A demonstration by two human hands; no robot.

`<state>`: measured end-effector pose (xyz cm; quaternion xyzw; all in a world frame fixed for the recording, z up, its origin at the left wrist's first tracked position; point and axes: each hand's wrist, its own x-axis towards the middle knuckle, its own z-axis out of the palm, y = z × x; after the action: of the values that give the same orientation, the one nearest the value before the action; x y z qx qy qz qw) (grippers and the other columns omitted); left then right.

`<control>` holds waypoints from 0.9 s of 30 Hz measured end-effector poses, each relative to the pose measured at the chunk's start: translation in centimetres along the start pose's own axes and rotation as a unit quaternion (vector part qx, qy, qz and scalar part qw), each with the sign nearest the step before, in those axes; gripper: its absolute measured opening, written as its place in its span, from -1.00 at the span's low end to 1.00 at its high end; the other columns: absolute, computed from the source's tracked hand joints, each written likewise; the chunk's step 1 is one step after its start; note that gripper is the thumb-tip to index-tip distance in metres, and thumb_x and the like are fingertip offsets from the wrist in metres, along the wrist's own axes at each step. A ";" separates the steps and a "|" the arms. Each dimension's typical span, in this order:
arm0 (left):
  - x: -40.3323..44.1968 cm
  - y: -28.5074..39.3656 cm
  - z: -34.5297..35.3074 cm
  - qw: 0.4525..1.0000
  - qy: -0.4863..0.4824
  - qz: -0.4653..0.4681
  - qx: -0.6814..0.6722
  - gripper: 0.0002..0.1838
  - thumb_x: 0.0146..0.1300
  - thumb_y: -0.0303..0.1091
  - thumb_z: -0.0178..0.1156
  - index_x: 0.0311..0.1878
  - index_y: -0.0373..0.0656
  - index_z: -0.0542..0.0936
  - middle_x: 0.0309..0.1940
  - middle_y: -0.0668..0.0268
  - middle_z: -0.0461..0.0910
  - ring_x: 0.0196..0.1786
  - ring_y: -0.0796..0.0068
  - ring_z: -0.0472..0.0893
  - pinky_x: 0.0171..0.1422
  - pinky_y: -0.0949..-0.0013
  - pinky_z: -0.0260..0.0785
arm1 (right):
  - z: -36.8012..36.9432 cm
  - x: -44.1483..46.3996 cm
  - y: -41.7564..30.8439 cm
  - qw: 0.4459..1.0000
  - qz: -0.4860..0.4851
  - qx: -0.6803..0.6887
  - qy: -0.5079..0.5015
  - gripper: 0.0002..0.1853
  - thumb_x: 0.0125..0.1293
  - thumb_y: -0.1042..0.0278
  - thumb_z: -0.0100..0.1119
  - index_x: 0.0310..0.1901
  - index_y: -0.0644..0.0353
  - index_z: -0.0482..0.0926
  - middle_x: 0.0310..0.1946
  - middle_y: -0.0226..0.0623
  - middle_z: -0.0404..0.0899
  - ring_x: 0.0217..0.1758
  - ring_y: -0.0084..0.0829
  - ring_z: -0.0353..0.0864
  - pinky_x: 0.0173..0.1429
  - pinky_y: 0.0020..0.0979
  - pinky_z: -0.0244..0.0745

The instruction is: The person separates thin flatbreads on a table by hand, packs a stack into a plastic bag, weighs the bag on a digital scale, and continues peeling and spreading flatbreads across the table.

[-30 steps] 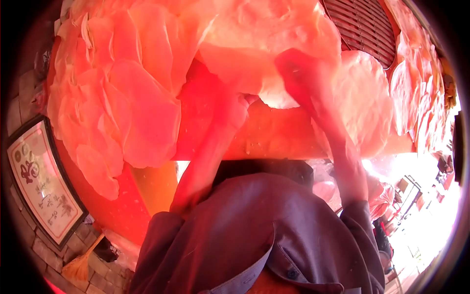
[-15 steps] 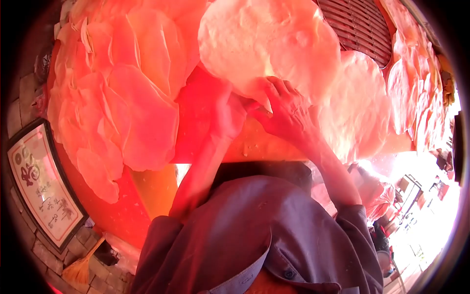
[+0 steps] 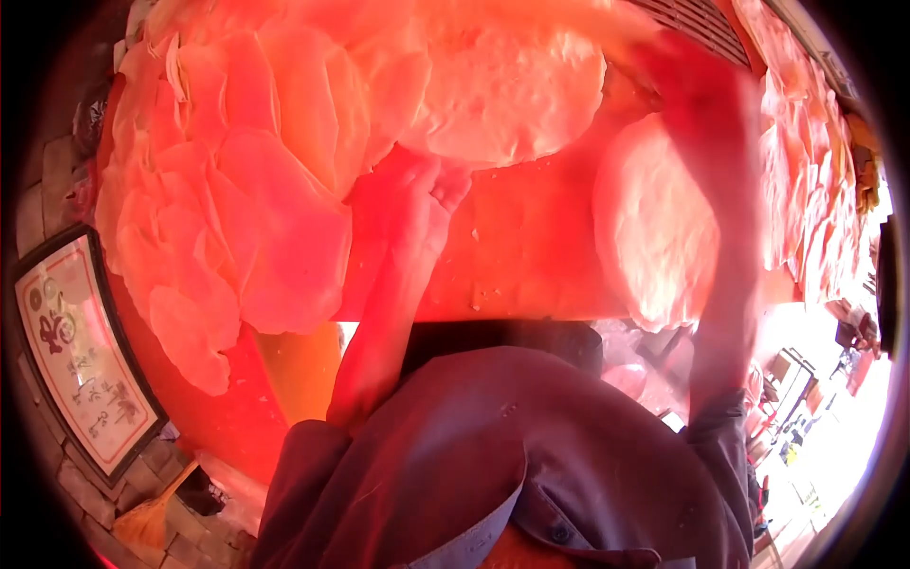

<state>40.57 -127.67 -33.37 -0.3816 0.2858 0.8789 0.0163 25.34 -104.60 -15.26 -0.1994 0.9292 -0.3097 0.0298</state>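
A thin round flatbread lies toward the back of the red-lit table. My left hand is at its lower left edge, fingers curled in and seemingly gripping that edge; the fingertips are hidden. My right hand is smeared by motion at the upper right, so its fingers cannot be made out. Below it, partly covered by my right forearm, another round flatbread hangs slightly over the table's front edge. Many overlapping flatbreads spread across the left side.
A slatted tray shows at the top right. More flatbreads are layered along the right side. The table's bare front part has small crumbs. A framed sign and a straw broom stand at the lower left.
My right hand has left the middle flatbread and swung up and right. That flatbread has shifted left and back, baring more table. My left hand stays near its edge.
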 end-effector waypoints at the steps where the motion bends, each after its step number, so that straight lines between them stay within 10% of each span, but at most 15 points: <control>1: 0.1 0.1 0.4 1.000 -0.001 0.001 -0.001 -0.71 0.31 -0.36 0.17 0.02 -0.27 0.42 -0.10 0.13 0.52 -0.08 0.26 0.61 -0.06 0.29 0.55 | 1.3 0.6 0.7 1.000 0.001 -0.011 -0.007 -0.80 0.18 0.31 0.16 -0.20 0.20 0.60 -0.37 -0.09 0.59 -0.30 -0.15 0.64 -0.35 -0.33 0.46; 7: 1.2 -0.2 2.9 0.973 0.068 0.090 0.199 -0.75 0.30 -0.36 0.19 -0.02 -0.17 0.42 -0.14 0.22 0.56 -0.08 0.35 0.61 -0.11 0.30 0.57 | 0.2 4.0 3.7 0.971 -0.169 -0.148 0.084 -0.80 0.24 0.33 0.16 -0.22 0.28 0.61 -0.55 -0.06 0.55 -0.46 -0.29 0.56 -0.36 -0.33 0.42; 11: 2.3 -0.8 4.4 0.999 -0.020 0.022 0.012 -0.84 0.33 -0.38 0.16 -0.06 -0.12 0.51 -0.06 0.26 0.56 -0.04 0.35 0.62 0.06 0.23 0.55 | -6.8 6.8 -1.9 0.926 -0.207 -0.160 0.273 -0.81 0.17 0.38 0.17 -0.47 0.35 0.54 -0.72 -0.08 0.39 -0.59 -0.54 0.24 -0.49 -0.30 0.27; 13: 2.3 -1.2 5.2 0.999 -0.033 0.013 -0.012 -0.84 0.32 -0.40 0.16 -0.05 -0.13 0.51 -0.05 0.26 0.57 -0.04 0.36 0.62 0.07 0.22 0.56 | -7.7 6.5 -3.3 0.878 -0.217 -0.231 0.360 -0.83 0.17 0.41 0.17 -0.43 0.38 0.53 -0.66 0.04 0.42 -0.63 -0.34 0.38 -0.47 -0.29 0.30; 19: -3.2 -2.7 6.7 0.995 -0.057 0.062 -0.047 -0.74 0.30 -0.54 0.14 0.04 -0.18 0.44 -0.12 0.24 0.60 -0.13 0.32 0.68 -0.04 0.22 0.63 | -3.1 1.3 -5.3 0.878 -0.234 -0.271 0.317 -0.84 0.20 0.40 0.18 -0.28 0.30 0.64 -0.54 0.09 0.55 -0.50 -0.14 0.63 -0.39 -0.31 0.45; 23: -6.9 -5.1 5.3 0.998 -0.049 0.032 0.004 -0.71 0.31 -0.54 0.13 0.09 -0.17 0.42 -0.07 0.23 0.56 -0.04 0.32 0.64 -0.04 0.22 0.63 | 3.6 -2.9 -0.1 0.976 -0.166 -0.141 -0.020 -0.93 0.07 0.44 0.13 -0.40 0.18 0.58 -0.53 -0.07 0.57 -0.44 -0.13 0.63 -0.38 -0.17 0.46; 27: -6.3 -6.3 2.2 0.996 -0.077 -0.035 0.009 -0.71 0.32 -0.52 0.14 0.08 -0.11 0.45 -0.07 0.28 0.56 0.02 0.31 0.61 0.15 0.04 0.52 | 11.5 -7.8 4.6 0.981 -0.138 -0.119 -0.071 -0.96 0.02 0.49 0.10 -0.47 0.13 0.54 -0.57 -0.15 0.54 -0.46 -0.08 0.58 -0.39 -0.15 0.46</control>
<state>45.18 -120.08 -30.96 -0.3224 0.2783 0.9019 0.0724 32.93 -104.70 -27.78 -0.3493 0.9186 -0.1827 0.0290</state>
